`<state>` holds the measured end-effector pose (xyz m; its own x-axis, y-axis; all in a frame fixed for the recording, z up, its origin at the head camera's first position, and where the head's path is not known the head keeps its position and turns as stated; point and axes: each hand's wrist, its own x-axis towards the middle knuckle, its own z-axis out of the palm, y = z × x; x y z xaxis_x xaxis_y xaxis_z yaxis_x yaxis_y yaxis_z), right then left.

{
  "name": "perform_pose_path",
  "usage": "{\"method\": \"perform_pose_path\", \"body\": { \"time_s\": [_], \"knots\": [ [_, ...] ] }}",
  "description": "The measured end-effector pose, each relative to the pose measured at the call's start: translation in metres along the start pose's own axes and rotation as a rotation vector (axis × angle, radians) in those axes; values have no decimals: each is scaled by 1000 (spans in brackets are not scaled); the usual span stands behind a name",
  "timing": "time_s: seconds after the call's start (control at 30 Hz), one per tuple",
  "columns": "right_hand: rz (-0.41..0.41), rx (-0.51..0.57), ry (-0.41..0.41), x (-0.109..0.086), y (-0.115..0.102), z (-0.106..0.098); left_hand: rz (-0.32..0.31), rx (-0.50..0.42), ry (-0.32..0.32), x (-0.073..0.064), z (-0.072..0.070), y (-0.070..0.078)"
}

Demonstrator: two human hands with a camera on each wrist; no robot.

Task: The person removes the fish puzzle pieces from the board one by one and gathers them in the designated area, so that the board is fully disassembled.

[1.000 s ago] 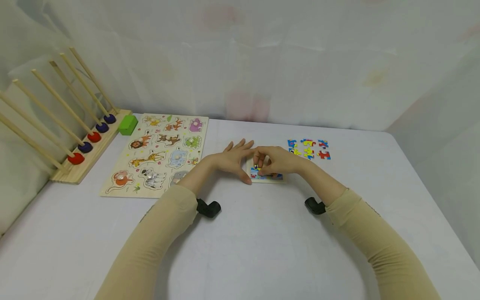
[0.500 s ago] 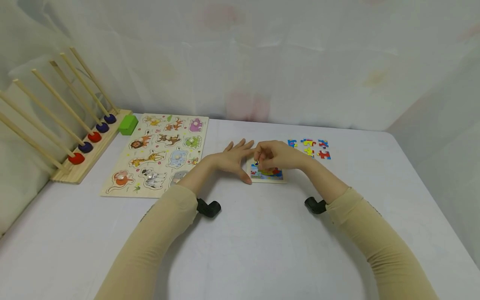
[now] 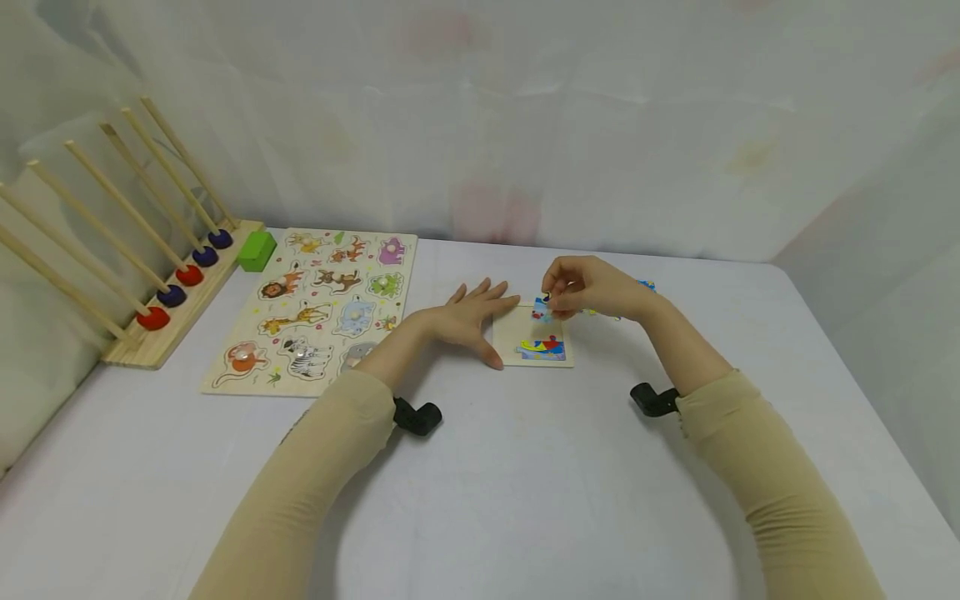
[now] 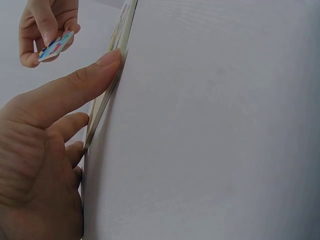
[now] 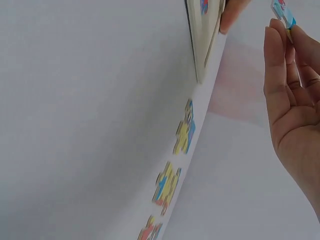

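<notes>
My right hand (image 3: 592,287) pinches a light-blue jigsaw piece (image 3: 540,311) between thumb and fingertips, raised over the upper right of a small wooden puzzle tray (image 3: 506,337). In the right wrist view the held piece (image 5: 284,12) stands up from the fingertips. Some joined pieces (image 3: 543,348) with red, yellow and blue print lie in the tray's lower right part. My left hand (image 3: 465,323) is spread at the tray's left side, thumb and fingers touching its edge. In the left wrist view the thumb (image 4: 95,82) lies along that edge.
Loose jigsaw pieces (image 5: 184,131) lie on the table right of the tray, partly hidden by my right hand in the head view. To the left are an animal peg puzzle board (image 3: 342,313), a green block (image 3: 257,251) and a wooden rack with upright rods and beads (image 3: 171,294).
My right hand has lifted a piece from the tray's left part and moved up and right with it, uncovering the bare tray bottom. The left hand has barely moved.
</notes>
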<state>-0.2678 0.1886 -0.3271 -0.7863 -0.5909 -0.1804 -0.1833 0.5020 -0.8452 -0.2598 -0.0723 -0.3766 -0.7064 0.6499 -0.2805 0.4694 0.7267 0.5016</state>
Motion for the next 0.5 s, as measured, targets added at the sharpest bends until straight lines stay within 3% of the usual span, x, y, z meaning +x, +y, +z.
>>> {"method": "perform_pose_path", "body": {
  "time_s": [0.5],
  "knots": [
    [118, -17, 10, -14, 30, -29, 0, -6, 12, 1, 1, -1]
  ]
}}
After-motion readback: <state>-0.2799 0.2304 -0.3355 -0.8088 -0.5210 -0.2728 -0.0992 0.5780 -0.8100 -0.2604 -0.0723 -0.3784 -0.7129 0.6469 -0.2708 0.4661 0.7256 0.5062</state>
